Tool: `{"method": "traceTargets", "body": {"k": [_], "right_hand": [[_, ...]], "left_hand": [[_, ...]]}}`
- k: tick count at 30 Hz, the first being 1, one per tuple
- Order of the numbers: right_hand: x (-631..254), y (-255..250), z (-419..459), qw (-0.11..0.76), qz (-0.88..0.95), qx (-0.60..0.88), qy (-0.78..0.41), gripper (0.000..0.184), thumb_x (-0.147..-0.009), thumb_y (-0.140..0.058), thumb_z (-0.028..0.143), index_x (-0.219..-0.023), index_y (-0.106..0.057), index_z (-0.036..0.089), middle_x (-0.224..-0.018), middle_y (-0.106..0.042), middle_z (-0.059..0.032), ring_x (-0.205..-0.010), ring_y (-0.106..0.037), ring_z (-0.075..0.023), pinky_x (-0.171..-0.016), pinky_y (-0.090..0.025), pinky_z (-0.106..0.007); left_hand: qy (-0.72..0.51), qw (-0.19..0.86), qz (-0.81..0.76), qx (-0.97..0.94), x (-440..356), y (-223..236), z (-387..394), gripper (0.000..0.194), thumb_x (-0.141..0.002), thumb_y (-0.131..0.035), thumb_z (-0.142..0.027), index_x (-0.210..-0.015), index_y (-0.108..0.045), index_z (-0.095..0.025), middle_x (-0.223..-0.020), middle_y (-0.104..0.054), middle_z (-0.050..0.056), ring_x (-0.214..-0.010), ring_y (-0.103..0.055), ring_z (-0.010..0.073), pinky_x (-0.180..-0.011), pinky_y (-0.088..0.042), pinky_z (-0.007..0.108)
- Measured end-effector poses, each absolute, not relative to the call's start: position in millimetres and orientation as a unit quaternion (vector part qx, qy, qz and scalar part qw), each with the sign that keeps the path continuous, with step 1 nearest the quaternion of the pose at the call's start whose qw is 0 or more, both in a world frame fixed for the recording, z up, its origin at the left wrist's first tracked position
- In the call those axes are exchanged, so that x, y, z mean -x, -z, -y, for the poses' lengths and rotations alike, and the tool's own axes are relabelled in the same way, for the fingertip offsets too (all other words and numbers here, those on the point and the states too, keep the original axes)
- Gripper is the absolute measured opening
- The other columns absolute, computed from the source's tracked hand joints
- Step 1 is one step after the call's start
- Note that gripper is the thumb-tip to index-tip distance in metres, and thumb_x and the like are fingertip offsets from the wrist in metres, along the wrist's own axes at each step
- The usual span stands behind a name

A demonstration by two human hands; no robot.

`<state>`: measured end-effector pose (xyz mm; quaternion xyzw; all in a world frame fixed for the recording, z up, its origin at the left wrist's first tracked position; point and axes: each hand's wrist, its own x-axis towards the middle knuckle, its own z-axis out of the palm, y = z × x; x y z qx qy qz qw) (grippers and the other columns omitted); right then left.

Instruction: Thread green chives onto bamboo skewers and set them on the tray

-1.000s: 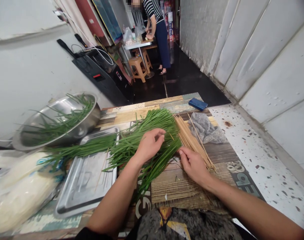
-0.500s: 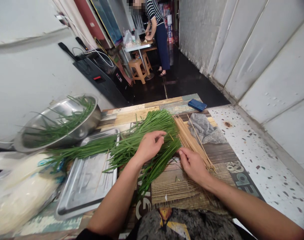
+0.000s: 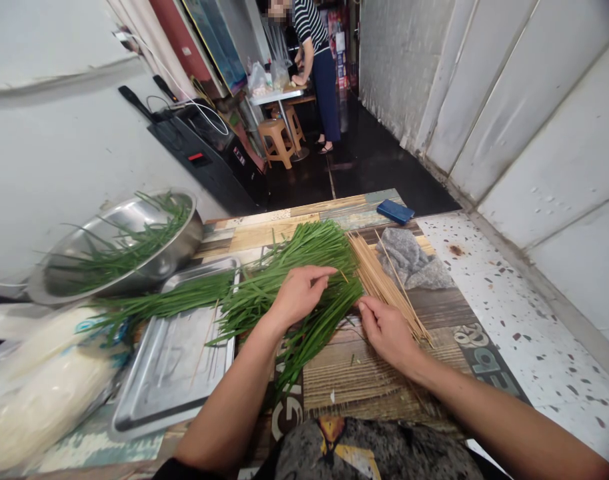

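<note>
A thick pile of green garlic chives (image 3: 319,250) lies across the middle of the table. My left hand (image 3: 300,293) rests on the chives, its index finger stretched out and the thumb apart. By that fingertip a short thin yellowish piece (image 3: 343,275) shows among the leaves. At the right edge of the chives, my right hand (image 3: 387,330) is closed in a pinch; what its fingertips hold is hidden. Just beyond it lies a bundle of bamboo skewers (image 3: 381,277). More chives reach left over a metal tray (image 3: 157,373), where a few loose skewers (image 3: 204,343) lie.
A steel bowl (image 3: 184,247) with chives stands at the left, behind a plastic bag (image 3: 49,393) of pale contents. A grey cloth (image 3: 414,257) and a blue box-like object (image 3: 395,211) are at the right. A person (image 3: 327,87) works at a small table (image 3: 279,97) beyond.
My left index finger has straightened out to the right over the chives. My right hand stays nearly where it was. The person in the background has shifted slightly.
</note>
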<state>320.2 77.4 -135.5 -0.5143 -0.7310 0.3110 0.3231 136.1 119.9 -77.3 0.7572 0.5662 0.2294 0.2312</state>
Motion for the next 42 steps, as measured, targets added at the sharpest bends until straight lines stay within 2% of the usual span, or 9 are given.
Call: {"method": "traceTargets", "body": {"k": [5,8,10,14,21,27,34,42], "right_hand": [[-320,135,-77,0.329,0.731,0.512,-0.307,0.028,-0.090,-0.032,0.026,-0.086,-0.060,0.018,-0.070,-0.063,-0.0037,-0.064,-0.057,-0.0156,-0.062,-0.041,-0.024],[-320,133,-77,0.325,0.734,0.512,-0.305,0.029,-0.090,-0.032,0.026,-0.083,-0.059,0.018,-0.069,-0.063,-0.0031,-0.062,-0.057,-0.0154,-0.061,-0.040,-0.024],[-320,133,-77,0.323,0.735,0.515,-0.301,0.028,-0.090,-0.033,0.026,-0.083,-0.059,0.018,-0.068,-0.063,-0.0030,-0.062,-0.057,-0.0154,-0.060,-0.040,-0.024],[-321,135,-77,0.322,0.735,0.517,-0.298,0.029,-0.089,-0.033,0.026,-0.083,-0.059,0.018,-0.067,-0.062,-0.0030,-0.062,-0.057,-0.0154,-0.060,-0.040,-0.024],[-320,137,-79,0.302,0.737,0.526,-0.300,0.029,-0.089,-0.032,0.025,-0.085,-0.060,0.017,-0.073,-0.065,-0.0054,-0.067,-0.060,-0.0170,-0.064,-0.042,-0.025],[-320,136,-78,0.296,0.736,0.527,-0.304,0.029,-0.089,-0.033,0.025,-0.086,-0.060,0.017,-0.075,-0.066,-0.0053,-0.068,-0.060,-0.0171,-0.065,-0.042,-0.025],[-320,137,-78,0.300,0.738,0.520,-0.308,0.028,-0.089,-0.033,0.025,-0.085,-0.059,0.017,-0.073,-0.065,-0.0052,-0.065,-0.059,-0.0166,-0.063,-0.041,-0.025],[-321,135,-78,0.308,0.736,0.516,-0.312,0.028,-0.089,-0.033,0.025,-0.086,-0.060,0.017,-0.073,-0.065,-0.0050,-0.067,-0.059,-0.0164,-0.064,-0.042,-0.025]], "left_hand": [[-0.145,0.188,-0.507,-0.829,-135,65,-108,0.027,-0.084,-0.048,-0.022,-0.102,-0.068,-0.027,-0.097,-0.068,0.001,-0.093,-0.058,0.0167,-0.088,-0.039,0.034],[-0.167,0.077,-0.557,-0.810,-124,56,-109,0.025,-0.085,-0.048,-0.022,-0.099,-0.068,-0.026,-0.100,-0.066,0.003,-0.095,-0.056,0.0190,-0.087,-0.036,0.038],[-0.171,0.018,-0.582,-0.795,-116,53,-114,0.022,-0.084,-0.050,-0.023,-0.092,-0.070,-0.023,-0.093,-0.066,0.005,-0.091,-0.055,0.0200,-0.083,-0.035,0.038],[-0.118,-0.005,-0.561,-0.819,-113,60,-124,0.015,-0.081,-0.056,-0.027,-0.084,-0.070,-0.021,-0.085,-0.063,0.006,-0.085,-0.052,0.0207,-0.075,-0.033,0.036],[-0.071,-0.075,-0.558,-0.824,-127,76,-130,0.015,-0.082,-0.055,-0.028,-0.086,-0.068,-0.021,-0.083,-0.058,0.008,-0.085,-0.046,0.0227,-0.072,-0.030,0.036],[-0.066,-0.086,-0.548,-0.830,-133,76,-129,0.014,-0.082,-0.056,-0.028,-0.080,-0.068,-0.021,-0.087,-0.058,0.007,-0.089,-0.045,0.0233,-0.072,-0.027,0.037],[-0.207,-0.018,-0.580,-0.788,-135,84,-125,0.020,-0.085,-0.051,-0.030,-0.086,-0.069,-0.023,-0.090,-0.067,0.004,-0.085,-0.053,0.0189,-0.079,-0.030,0.037],[-0.197,0.004,-0.585,-0.786,-140,85,-127,0.018,-0.085,-0.051,-0.027,-0.086,-0.068,-0.022,-0.090,-0.070,0.002,-0.084,-0.057,0.0190,-0.081,-0.034,0.035]]}}
